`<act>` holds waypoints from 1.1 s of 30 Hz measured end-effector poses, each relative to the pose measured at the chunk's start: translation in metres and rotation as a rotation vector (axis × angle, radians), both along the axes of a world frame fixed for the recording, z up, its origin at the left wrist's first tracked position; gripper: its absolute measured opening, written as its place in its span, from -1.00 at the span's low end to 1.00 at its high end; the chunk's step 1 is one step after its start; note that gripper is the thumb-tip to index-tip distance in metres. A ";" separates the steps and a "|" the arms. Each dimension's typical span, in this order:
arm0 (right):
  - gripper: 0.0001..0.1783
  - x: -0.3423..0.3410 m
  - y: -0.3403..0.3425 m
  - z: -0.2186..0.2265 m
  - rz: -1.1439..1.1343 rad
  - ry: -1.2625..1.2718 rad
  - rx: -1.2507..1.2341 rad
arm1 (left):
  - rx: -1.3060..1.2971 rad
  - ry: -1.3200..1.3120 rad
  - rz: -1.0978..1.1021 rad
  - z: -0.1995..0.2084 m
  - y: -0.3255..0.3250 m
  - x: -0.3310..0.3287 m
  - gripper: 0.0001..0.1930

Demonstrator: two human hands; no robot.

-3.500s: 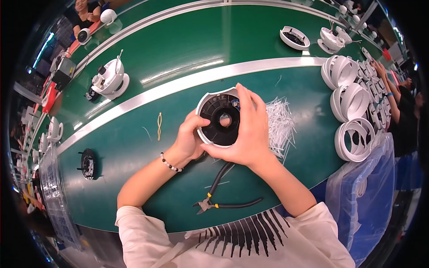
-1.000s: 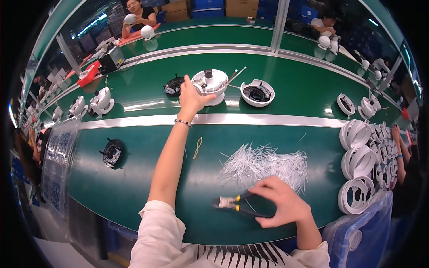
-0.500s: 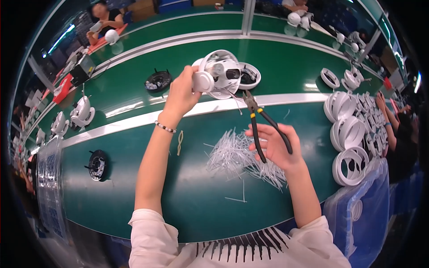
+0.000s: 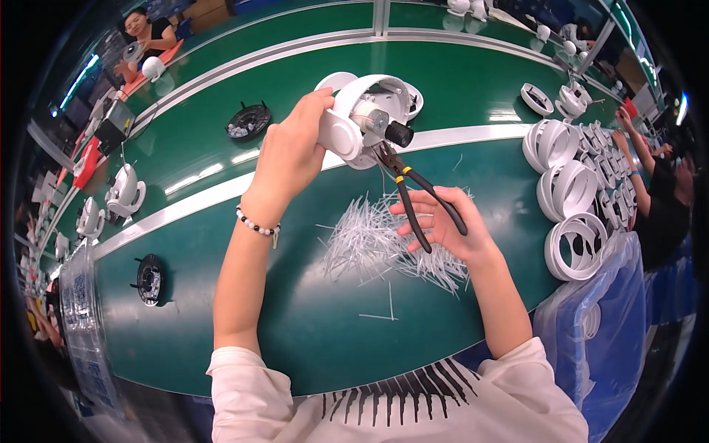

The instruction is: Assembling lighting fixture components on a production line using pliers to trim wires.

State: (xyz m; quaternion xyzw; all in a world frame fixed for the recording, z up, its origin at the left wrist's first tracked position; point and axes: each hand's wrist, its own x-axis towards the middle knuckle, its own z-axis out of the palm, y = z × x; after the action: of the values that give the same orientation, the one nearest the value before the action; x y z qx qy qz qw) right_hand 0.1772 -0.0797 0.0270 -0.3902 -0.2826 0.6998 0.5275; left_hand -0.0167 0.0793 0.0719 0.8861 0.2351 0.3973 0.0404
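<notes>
My left hand (image 4: 292,151) is closed on a white camera housing (image 4: 341,139), held tilted above the metal rail. Its round open side shows a grey motor-like cylinder and a black lens barrel (image 4: 399,134). In my right hand (image 4: 467,235) are cutting pliers (image 4: 405,176) with black handles and yellow bands. Their handles are spread, and the fingers rest loosely about them. The jaws sit at the housing's lower edge, by thin wires; whether they grip anything I cannot tell. Below lies a pile of thin white plastic strips (image 4: 369,240).
Black round parts lie on the green belt (image 4: 248,122) and on the near table at left (image 4: 150,280). White rings (image 4: 572,255) are stacked at right, above a plastic-lined blue bin (image 4: 598,317). Other people work across the belt and at far right.
The housing has turned and tilted, so the lens barrel now points right and downward. The pliers' jaws have come from beside the housing to its lower edge. The head view has shifted slightly.
</notes>
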 end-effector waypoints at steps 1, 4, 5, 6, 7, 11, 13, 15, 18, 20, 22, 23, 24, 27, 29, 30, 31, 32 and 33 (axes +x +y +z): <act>-0.39 0.000 0.000 -0.001 -0.010 -0.013 0.001 | 0.041 0.006 0.002 0.002 -0.002 0.000 -0.51; -0.45 -0.001 0.001 -0.002 -0.035 -0.069 0.009 | 0.081 0.023 0.005 0.006 -0.007 0.000 -0.52; -0.45 -0.001 0.001 -0.004 -0.037 -0.068 0.007 | 0.081 0.033 0.010 0.007 -0.008 -0.001 -0.53; -0.49 -0.002 0.002 -0.004 -0.049 -0.112 0.017 | 0.080 0.033 0.008 0.007 -0.008 -0.001 -0.53; -0.52 -0.002 0.002 -0.005 -0.062 -0.157 0.027 | 0.087 0.031 -0.002 0.007 -0.009 -0.001 -0.54; -0.58 -0.005 0.003 -0.005 -0.076 -0.190 0.061 | 0.058 0.034 -0.034 0.009 -0.014 -0.001 -0.54; -0.64 -0.007 0.002 -0.006 -0.112 -0.188 0.090 | 0.053 0.027 -0.034 0.008 -0.012 -0.003 -0.54; -0.64 -0.010 0.001 -0.002 -0.108 -0.193 0.074 | 0.050 0.021 -0.035 0.008 -0.009 -0.004 -0.54; -0.61 -0.014 0.001 -0.001 -0.109 -0.187 0.068 | 0.032 0.019 0.000 0.007 -0.003 -0.009 -0.53; -0.59 -0.014 0.000 0.000 -0.118 -0.172 0.079 | 0.026 0.005 0.036 0.008 0.001 -0.012 -0.51; -0.53 -0.009 -0.002 0.003 -0.117 -0.091 0.130 | 0.022 0.018 0.064 0.007 0.004 -0.012 -0.50; -0.44 -0.004 -0.006 0.011 -0.078 -0.114 0.160 | 0.001 -0.020 0.078 0.005 0.008 -0.011 -0.50; -0.45 -0.003 -0.009 0.014 -0.093 -0.049 0.220 | -0.018 -0.057 0.095 0.004 0.010 -0.011 -0.49; -0.24 0.005 -0.015 0.017 -0.100 0.028 0.395 | -0.347 -0.161 0.169 -0.005 0.022 0.000 -0.53; -0.07 -0.001 -0.015 0.023 -0.094 0.020 0.452 | -0.388 -0.273 0.170 -0.023 0.044 0.011 -0.52; -0.07 -0.006 -0.015 0.023 -0.049 0.039 0.466 | -0.412 -0.280 0.221 -0.043 0.065 0.019 -0.49; -0.06 -0.010 -0.016 0.022 0.003 0.061 0.477 | -0.646 -0.337 0.192 -0.056 0.079 0.034 -0.49; -0.11 -0.015 -0.017 0.022 0.088 0.049 0.465 | -0.615 -0.323 0.233 -0.069 0.093 0.048 -0.49; -0.15 -0.011 -0.019 0.012 0.165 0.006 0.436 | -1.101 -0.444 0.082 -0.061 0.080 0.079 -0.46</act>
State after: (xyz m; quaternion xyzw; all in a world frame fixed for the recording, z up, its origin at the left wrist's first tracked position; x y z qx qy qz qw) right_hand 0.1663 -0.0991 0.0393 -0.2404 -0.4564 0.6643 0.5410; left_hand 0.0621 0.1588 0.0110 0.6209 0.4265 0.3938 0.5268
